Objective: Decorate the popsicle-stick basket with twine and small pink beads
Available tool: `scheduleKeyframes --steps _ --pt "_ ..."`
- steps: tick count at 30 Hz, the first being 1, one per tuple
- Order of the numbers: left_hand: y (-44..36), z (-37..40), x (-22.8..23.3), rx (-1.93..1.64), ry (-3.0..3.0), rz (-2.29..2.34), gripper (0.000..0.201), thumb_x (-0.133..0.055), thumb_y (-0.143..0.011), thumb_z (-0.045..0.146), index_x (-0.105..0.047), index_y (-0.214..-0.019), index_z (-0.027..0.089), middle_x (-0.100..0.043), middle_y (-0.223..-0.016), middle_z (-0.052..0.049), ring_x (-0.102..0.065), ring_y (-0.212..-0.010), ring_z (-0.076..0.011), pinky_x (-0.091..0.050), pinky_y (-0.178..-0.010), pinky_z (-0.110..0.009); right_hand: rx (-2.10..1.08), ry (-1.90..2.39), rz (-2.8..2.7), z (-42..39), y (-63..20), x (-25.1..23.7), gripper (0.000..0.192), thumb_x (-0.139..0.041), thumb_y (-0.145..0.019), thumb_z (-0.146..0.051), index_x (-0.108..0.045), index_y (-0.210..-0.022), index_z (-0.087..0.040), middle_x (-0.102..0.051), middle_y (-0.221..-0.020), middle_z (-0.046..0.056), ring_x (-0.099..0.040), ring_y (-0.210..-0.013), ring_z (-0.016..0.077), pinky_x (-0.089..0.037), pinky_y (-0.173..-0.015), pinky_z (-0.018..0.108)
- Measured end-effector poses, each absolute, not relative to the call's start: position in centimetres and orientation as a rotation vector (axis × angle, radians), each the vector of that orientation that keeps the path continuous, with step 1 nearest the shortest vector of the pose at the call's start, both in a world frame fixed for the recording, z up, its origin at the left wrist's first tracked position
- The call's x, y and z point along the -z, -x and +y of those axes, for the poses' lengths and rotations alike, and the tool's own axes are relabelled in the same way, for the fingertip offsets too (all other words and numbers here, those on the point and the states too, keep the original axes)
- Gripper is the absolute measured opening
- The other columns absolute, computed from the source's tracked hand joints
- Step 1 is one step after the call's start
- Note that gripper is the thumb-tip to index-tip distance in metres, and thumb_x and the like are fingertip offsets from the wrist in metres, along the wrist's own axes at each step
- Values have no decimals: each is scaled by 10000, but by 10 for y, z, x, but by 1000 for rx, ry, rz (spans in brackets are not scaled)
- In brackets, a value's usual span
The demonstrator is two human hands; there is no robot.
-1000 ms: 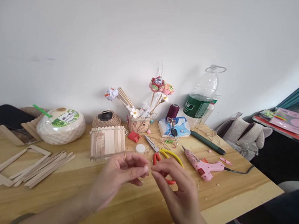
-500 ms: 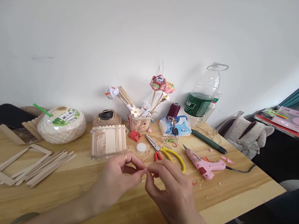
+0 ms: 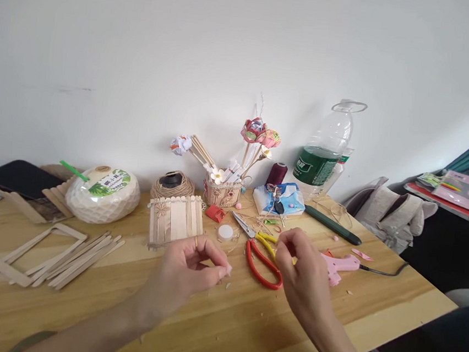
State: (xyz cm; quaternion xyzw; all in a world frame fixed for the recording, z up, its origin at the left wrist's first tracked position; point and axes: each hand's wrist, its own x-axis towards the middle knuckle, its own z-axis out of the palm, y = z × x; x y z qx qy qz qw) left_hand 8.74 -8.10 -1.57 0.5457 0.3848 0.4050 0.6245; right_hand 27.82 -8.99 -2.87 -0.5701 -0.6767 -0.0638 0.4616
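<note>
My left hand [image 3: 192, 269] pinches a tiny pale pink piece [image 3: 229, 270] between thumb and index finger, low over the table. Apart from it, on the right, my right hand [image 3: 305, 277] has its fingers curled closed. Whatever they may hold is hidden. That hand covers the front of the pink glue gun [image 3: 344, 263] and part of the scissors' yellow handle. The scissors [image 3: 259, 264], with one red and one yellow handle, lie between my hands. A small white round lid [image 3: 225, 232] and a red piece [image 3: 215, 213] lie just beyond my left hand.
Craft sticks [image 3: 85, 264] and a stick frame [image 3: 15, 272] lie left. Behind stand a wrapped coconut [image 3: 101, 207], a stick panel [image 3: 178, 223], twine [image 3: 187, 185], a flower pot [image 3: 221, 193] and a large bottle [image 3: 323, 151]. A black cord [image 3: 383, 271] runs off right.
My hands, which met fingertip to fingertip, have parted. My right hand has moved right and up, uncovering the red scissor handle. The pink piece stays in my left fingers.
</note>
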Motion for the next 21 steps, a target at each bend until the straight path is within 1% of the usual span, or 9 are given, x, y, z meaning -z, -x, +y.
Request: scheduleKeyframes --steps 2,4,6,8,9,11,16,19,21 --pt "-88 -80 16 -923 -1223 882 58 -657 -664 146 -611 -632 160 -634 -659 15 -528 -594 -85 -422 -563 -192 139 1328 -1734 -95 -276 26 261 -361 -843 -142 -334 -595 -220 -419 -512 -39 -400 -445 98 -314 -424 221" --pt "-88 -80 16 -927 -1218 880 50 -666 -678 160 -619 -663 162 -633 -678 17 -540 -621 -89 -441 -586 -193 127 1225 -1826 -102 -268 24 303 -351 -860 -128 -315 -573 -220 -380 -502 -42 -373 -439 93 -298 -419 224" --pt "-89 -81 16 -947 -1232 871 54 -674 -688 172 -627 -713 169 -624 -696 21 -553 -660 -98 -459 -610 -193 71 1130 -1907 -109 -258 22 273 -392 -867 -121 -402 -609 -209 -450 -549 -23 -439 -491 97 -354 -458 222" --pt "-89 -82 16 -975 -1258 873 77 -679 -694 182 -631 -754 175 -618 -712 22 -561 -692 -106 -469 -623 -193 13 1083 -1940 -113 -250 21 146 -454 -862 -133 -512 -743 -196 -559 -669 15 -528 -591 114 -430 -528 235" --pt "-89 -83 16 -988 -1277 881 76 -678 -699 187 -633 -759 175 -618 -716 19 -565 -700 -110 -471 -623 -193 11 1073 -1939 -115 -247 22 83 -484 -853 -140 -539 -818 -192 -593 -732 32 -559 -639 126 -457 -560 247" --pt "-89 -85 17 -1011 -1323 906 53 -668 -711 199 -634 -744 174 -623 -713 13 -570 -684 -114 -474 -609 -197 72 1066 -1917 -116 -243 23 85 -525 -831 -136 -557 -890 -189 -623 -789 46 -593 -684 138 -488 -596 261" --pt "-91 -90 22 -1168 -1493 919 23 -644 -707 161 -630 -700 178 -647 -722 -4 -606 -698 -141 -511 -654 -239 275 1077 -1889 -113 -237 28 130 -528 -791 -83 -576 -828 -199 -648 -728 26 -631 -684 144 -509 -623 254" --pt "-92 -91 22 -1187 -1543 938 51 -636 -694 132 -615 -683 178 -644 -706 0 -612 -693 -142 -518 -670 -246 349 1092 -1879 -110 -234 29 139 -497 -770 -74 -565 -762 -195 -637 -674 21 -621 -618 138 -500 -566 244" --pt "-92 -91 20 -1152 -1528 956 61 -626 -690 126 -600 -668 176 -631 -691 7 -605 -672 -134 -515 -667 -245 326 1087 -1869 -107 -233 29 150 -471 -763 -73 -544 -717 -196 -614 -633 12 -598 -571 126 -486 -526 233"
